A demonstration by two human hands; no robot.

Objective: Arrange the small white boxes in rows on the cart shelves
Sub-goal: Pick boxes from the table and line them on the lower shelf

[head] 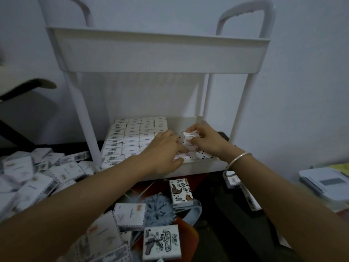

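**White boxes go into a fifth column on the lower shelf**

White card throughout: the small white boxes (132, 137) stand on edge in four packed columns on the left part of the lower shelf (207, 165). Each narrow top edge lies crosswise to the shelf, and the columns run from its front rim to its back. Towards the shelf's right side, both hands work a few more boxes. The right grip (207, 140) curls round one at the far end, and the left grip (166, 148) pinches the near end between thumb and fingers. Squeezing from both ends probably keeps the upright boxes from toppling while they are aligned. Their exact tilt is blurred. A loose pile (37, 176) waits left of and below the shelf.
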